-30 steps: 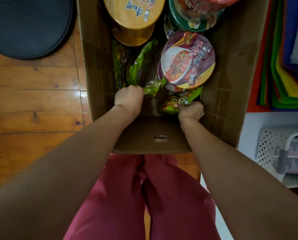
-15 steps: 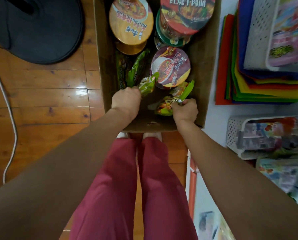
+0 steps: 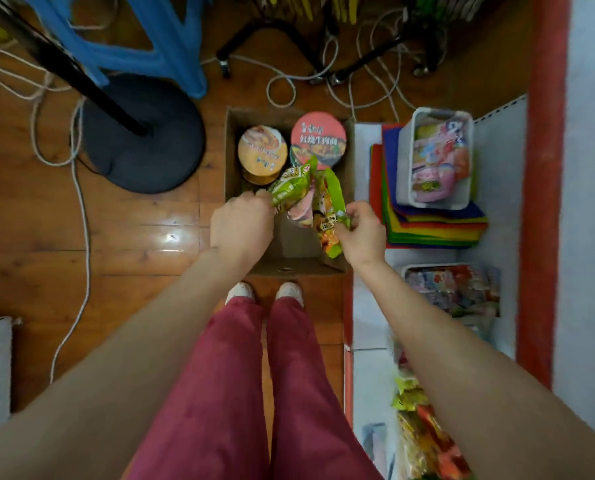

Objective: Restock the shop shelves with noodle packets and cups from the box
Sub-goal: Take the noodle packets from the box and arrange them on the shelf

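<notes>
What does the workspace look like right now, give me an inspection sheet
Surface: wooden floor, glossy, box standing on it.
Job's things: cardboard box open; orange-lid cup and red-lid cup inside; shelf at right.
Clutter: white basket on stacked coloured cloths.
Hands: left hand grips one green packet; right hand grips another packet, both above the box.
Cables: white cords trailing across the floor.
Surroundings: black stand base, blue stool.

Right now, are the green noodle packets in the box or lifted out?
Lifted out: left hand and right hand each hold green packets above the box.
</notes>
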A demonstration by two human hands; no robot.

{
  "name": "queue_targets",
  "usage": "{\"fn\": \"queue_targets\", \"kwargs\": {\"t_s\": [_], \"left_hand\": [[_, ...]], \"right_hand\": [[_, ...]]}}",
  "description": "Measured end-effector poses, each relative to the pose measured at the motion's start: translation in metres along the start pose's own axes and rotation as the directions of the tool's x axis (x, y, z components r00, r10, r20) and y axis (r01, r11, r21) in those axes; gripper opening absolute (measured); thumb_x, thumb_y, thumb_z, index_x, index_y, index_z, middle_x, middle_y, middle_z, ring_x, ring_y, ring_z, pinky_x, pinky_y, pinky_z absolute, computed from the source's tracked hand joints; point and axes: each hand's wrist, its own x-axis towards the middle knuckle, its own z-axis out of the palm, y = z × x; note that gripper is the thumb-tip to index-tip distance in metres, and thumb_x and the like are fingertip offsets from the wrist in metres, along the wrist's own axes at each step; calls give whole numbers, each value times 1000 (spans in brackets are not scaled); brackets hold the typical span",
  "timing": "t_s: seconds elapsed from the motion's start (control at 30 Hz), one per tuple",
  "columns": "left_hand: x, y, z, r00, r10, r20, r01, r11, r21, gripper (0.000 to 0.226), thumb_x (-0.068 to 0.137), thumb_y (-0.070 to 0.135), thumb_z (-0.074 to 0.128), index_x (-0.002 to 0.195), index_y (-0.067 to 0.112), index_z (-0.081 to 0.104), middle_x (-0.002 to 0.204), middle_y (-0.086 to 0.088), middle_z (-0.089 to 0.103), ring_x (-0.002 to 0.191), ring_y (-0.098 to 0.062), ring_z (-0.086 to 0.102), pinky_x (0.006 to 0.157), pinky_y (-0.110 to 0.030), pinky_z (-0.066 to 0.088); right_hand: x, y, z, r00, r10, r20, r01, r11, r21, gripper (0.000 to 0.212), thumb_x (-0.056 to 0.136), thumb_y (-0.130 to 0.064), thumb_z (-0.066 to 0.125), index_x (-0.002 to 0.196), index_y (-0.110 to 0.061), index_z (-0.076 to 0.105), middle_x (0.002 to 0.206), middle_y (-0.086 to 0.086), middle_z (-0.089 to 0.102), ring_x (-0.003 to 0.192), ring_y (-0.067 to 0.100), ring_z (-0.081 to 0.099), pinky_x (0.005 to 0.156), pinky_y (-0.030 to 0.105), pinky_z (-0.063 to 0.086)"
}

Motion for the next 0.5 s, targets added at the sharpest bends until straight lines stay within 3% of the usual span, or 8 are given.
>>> {"fn": "queue_targets", "kwargs": {"t_s": [0.13, 0.23, 0.33, 0.5], "left_hand": [[-27, 16, -71, 993, 11, -121, -17, 999, -49, 24, 96, 23, 42, 101, 4, 55, 100, -17, 62, 90, -38, 59, 60, -35, 33], [-40, 23, -120, 975, 15, -222, -44, 991, -127, 27, 96, 26, 44, 105, 5, 58, 101, -17, 62, 91, -39, 59, 64, -40, 42], [-51, 25, -167, 944, 65, -324, -129, 975, -179, 24, 96, 22, 45, 107, 6, 59, 100, -15, 64, 89, -38, 60, 66, -41, 45], [-66, 21, -237, 886, 193, -421, -273, 952, -136, 22, 97, 21, 43, 103, 7, 58, 93, -15, 64, 85, -39, 59, 60, -35, 32]], "right_hand": [[-28, -36, -65, 989, -132, -72, 134, 990, 31, 27, 86, -10, 59, 112, -10, 55, 107, 11, 64, 99, 28, 59, 80, 36, 47], [-51, -59, -108, 970, -194, -149, 201, 979, 34, 27, 87, -12, 58, 114, -14, 56, 102, 12, 63, 94, 28, 59, 79, 40, 48], [-76, -82, -148, 950, -229, -214, 242, 969, 38, 31, 89, -10, 56, 119, -13, 56, 113, 10, 61, 105, 25, 56, 89, 36, 46], [-120, -115, -206, 894, -244, -377, 259, 966, -10, 33, 88, -7, 56, 121, -11, 57, 120, 8, 61, 113, 23, 55, 93, 28, 39]]}}
